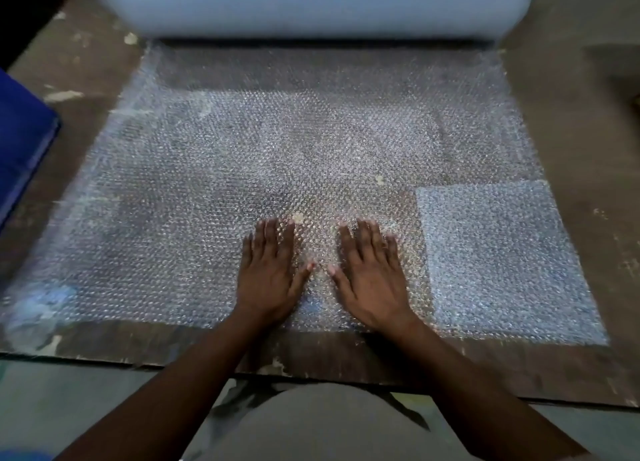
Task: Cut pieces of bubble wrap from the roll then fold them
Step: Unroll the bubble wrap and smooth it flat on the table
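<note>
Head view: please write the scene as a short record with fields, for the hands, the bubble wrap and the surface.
left hand: flat, fingers straight, pressing on the sheet
right hand: flat, pressing beside the left
bubble wrap sheet: spread out, running up to the roll
bubble wrap roll: lying across the far side
folded bubble wrap piece: on the sheet's near right corner
surface: brown board

Dim light; worn brown board [346,356] on floor; blue object [20,142] left.

Clear, glossy, bumpy plastic bubble wrap sheet [277,156] under my palms; roll [322,7] at 12 looks milky, smoother; board [571,114] w/ matt, scuffed brown finish.
</note>
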The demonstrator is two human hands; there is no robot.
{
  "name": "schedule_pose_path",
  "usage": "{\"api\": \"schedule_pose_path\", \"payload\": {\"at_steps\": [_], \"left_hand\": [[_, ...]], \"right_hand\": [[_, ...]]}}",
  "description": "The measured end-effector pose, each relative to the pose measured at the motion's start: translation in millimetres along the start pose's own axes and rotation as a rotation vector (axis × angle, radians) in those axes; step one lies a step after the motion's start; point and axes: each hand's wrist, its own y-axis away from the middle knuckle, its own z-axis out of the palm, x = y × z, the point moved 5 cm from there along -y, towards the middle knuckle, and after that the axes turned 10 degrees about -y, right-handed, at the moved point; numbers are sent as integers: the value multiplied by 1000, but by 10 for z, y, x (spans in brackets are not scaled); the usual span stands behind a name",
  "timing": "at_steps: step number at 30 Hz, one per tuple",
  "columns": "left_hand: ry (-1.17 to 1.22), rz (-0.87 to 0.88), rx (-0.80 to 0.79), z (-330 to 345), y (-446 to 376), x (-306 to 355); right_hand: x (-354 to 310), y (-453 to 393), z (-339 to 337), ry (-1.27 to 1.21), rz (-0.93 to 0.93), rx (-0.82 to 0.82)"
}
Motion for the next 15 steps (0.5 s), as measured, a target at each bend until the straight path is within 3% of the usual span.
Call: {"api": "schedule_pose_path", "payload": {"at_steps": [6, 15], "left_hand": [[-50, 8, 43, -38, -31, -785], [9, 93, -51, -13, 36, -1135]], "right_hand": [[-805, -383, 285, -11, -67, 11], [-988, -375, 489, 78, 54, 6]]}}
